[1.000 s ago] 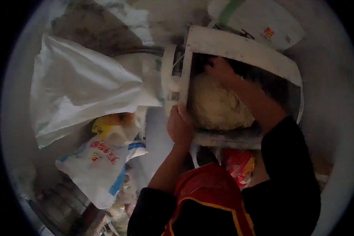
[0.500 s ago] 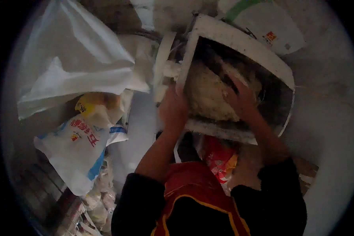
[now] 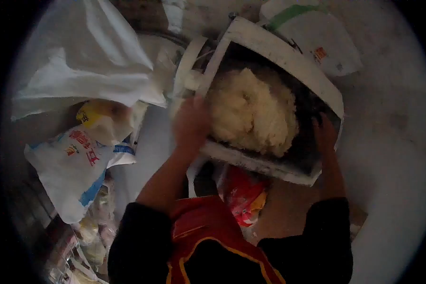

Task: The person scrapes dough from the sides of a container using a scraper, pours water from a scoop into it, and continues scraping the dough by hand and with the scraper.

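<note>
A pale lump of dough (image 3: 253, 111) with a rough, torn surface fills the left and middle of a dark-insided mixer tub with a white rim (image 3: 284, 42). At the tub's left edge, beside a white knob-like part, is my left hand (image 3: 192, 124); it is blurred and its fingers cannot be made out. My right hand (image 3: 324, 132) reaches over the tub's right side, fingers stretched toward the dark inner wall. Those fingers are apart from the dough, and I see nothing held in them.
On the left lie a large white plastic sheet or sack (image 3: 90, 61), a yellow-marked bag (image 3: 104, 120) and a white-and-blue printed bag (image 3: 68, 170). A green-striped white sack (image 3: 312, 35) lies behind the tub. Below it are a red bag (image 3: 244, 194) and brown cardboard (image 3: 288, 203).
My right hand has left the dough and moved right, to the tub's right side. The dough now shows fully. The whole view has shifted, putting the tub slightly further left.
</note>
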`<state>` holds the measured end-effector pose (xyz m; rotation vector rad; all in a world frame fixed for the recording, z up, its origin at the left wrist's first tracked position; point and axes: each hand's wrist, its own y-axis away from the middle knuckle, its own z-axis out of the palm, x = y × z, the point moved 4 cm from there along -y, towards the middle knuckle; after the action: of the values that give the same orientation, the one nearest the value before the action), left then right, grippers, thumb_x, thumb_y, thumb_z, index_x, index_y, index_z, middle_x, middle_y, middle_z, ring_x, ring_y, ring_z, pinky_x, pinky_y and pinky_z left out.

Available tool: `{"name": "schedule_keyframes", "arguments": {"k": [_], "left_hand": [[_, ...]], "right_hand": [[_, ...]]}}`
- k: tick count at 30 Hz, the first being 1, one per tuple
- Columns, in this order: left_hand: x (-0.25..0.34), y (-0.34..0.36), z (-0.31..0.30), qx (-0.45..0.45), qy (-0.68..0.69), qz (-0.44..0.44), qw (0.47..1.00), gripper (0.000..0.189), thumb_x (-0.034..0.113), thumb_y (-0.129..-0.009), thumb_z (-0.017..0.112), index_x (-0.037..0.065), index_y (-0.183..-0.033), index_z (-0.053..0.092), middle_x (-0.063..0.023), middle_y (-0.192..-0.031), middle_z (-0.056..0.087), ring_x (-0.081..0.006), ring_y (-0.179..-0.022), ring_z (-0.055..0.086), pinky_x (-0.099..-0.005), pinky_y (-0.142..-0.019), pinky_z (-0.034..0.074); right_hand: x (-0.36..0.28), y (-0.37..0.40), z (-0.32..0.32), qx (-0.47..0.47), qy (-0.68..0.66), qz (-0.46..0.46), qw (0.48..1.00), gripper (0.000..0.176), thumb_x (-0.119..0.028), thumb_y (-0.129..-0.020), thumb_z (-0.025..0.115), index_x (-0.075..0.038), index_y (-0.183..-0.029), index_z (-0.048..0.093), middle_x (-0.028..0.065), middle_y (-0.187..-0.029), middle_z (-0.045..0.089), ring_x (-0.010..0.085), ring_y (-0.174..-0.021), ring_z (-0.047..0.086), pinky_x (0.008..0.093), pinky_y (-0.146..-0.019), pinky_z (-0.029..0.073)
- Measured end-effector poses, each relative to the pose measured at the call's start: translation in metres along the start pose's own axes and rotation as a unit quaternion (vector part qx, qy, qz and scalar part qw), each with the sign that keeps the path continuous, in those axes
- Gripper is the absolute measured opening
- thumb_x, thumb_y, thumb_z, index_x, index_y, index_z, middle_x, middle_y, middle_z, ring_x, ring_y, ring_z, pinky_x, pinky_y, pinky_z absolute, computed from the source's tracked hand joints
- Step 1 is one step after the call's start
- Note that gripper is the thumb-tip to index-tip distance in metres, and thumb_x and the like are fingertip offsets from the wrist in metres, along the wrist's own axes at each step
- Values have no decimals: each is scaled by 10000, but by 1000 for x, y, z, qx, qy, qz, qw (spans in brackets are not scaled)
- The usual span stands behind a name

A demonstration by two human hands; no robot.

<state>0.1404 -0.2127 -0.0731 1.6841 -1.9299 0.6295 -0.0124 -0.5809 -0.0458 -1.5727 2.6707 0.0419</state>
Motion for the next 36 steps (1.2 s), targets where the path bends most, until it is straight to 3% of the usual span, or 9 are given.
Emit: {"name": "schedule_keyframes", "arguments": {"k": [3,4,7,11,15,20,26,32,36], "left_hand": [[-5,-4,6,-49,12,-130,990,307,312,-899,337,54,-912,503,-191,-823,563,-396,-768,539,-490,-698,417],[-5,-5,6,-55,17,-126,990,321,318,-902,327,51,-921,502,-198,-832,564,-406,-777,534,-495,-708,408],[-6,-6,4,-60,24,-109,992,346,331,-907,307,46,-936,502,-209,-843,565,-421,-796,523,-501,-721,391],[-4,-3,0,-38,20,-69,997,329,327,-906,317,53,-913,497,-196,-822,564,-407,-794,522,-489,-698,391],[-9,-2,3,-45,24,-115,992,297,314,-903,332,64,-894,491,-183,-794,559,-397,-782,518,-474,-674,394],[-8,1,4,-15,24,-48,998,326,350,-903,333,68,-899,497,-189,-786,559,-401,-766,520,-489,-654,390],[-11,-4,-1,-66,67,-98,991,358,386,-905,327,65,-883,483,-210,-776,563,-408,-745,530,-503,-649,393],[-14,2,1,-45,52,-95,993,365,364,-911,323,47,-878,501,-203,-784,570,-412,-766,531,-496,-675,386],[-16,1,7,-49,53,-87,994,364,349,-912,323,40,-908,515,-198,-810,578,-405,-793,534,-490,-699,388]], "right_hand": [[28,-37,38,-70,8,68,995,408,-326,-857,488,-13,-1118,502,220,-994,576,379,-911,550,411,-807,434],[38,-46,54,-84,-3,78,993,423,-344,-854,488,-11,-1115,505,220,-989,579,384,-903,551,410,-803,435],[52,-72,85,-25,103,-91,990,446,-379,-884,414,-20,-1127,520,195,-1041,571,353,-952,544,415,-831,421],[83,-90,121,47,110,-85,989,397,-335,-889,414,-22,-1096,542,186,-1041,573,347,-954,544,412,-842,420],[46,-104,127,16,115,-102,988,380,-309,-887,415,-24,-1107,535,187,-1041,572,343,-947,547,414,-832,425],[-36,-142,150,-21,126,-156,980,361,-276,-884,416,-27,-1121,526,188,-1041,571,338,-939,551,416,-819,432],[-24,-85,89,-19,189,-121,974,344,-237,-882,417,-30,-1138,514,189,-1042,569,332,-929,555,418,-803,439],[-5,-96,98,-66,211,-87,971,358,-191,-873,427,-39,-1194,467,189,-1071,554,320,-921,562,424,-776,451],[-81,-65,41,-123,83,-27,989,408,-194,-863,446,-39,-1239,410,189,-1125,520,317,-969,545,436,-797,440]]}}
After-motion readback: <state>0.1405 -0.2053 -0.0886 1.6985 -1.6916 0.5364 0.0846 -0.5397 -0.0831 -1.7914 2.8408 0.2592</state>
